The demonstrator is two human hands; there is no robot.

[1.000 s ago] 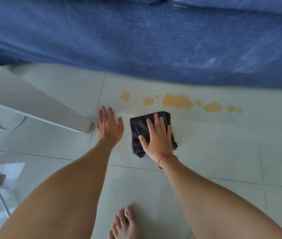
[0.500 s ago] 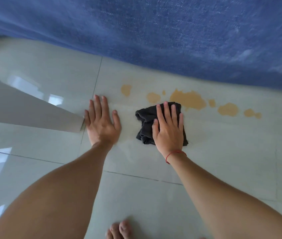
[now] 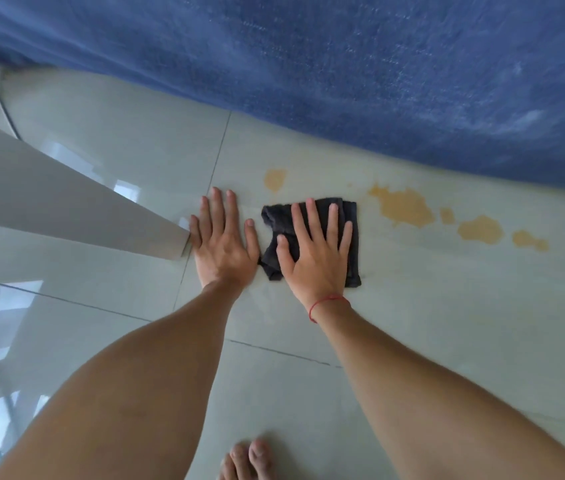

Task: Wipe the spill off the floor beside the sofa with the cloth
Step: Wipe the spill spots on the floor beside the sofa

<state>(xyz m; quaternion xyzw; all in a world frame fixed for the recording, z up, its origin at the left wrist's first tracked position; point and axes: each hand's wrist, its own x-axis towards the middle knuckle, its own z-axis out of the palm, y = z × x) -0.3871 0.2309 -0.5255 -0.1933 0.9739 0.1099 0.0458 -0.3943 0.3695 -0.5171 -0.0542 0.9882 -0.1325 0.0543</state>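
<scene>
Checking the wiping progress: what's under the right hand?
The dark cloth, flat on the floor tile beneath the right hand. Whether any spill lies under the cloth is hidden.

Single head-worn wide-angle view, directed steeply downward at the floor [image 3: 447,323] from close above; the sofa [image 3: 343,64] is seen across the upper frame.

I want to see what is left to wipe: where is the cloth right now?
In the head view the dark cloth lies flat on the floor under the right hand, just right of the left hand, between two orange spill patches.
</scene>
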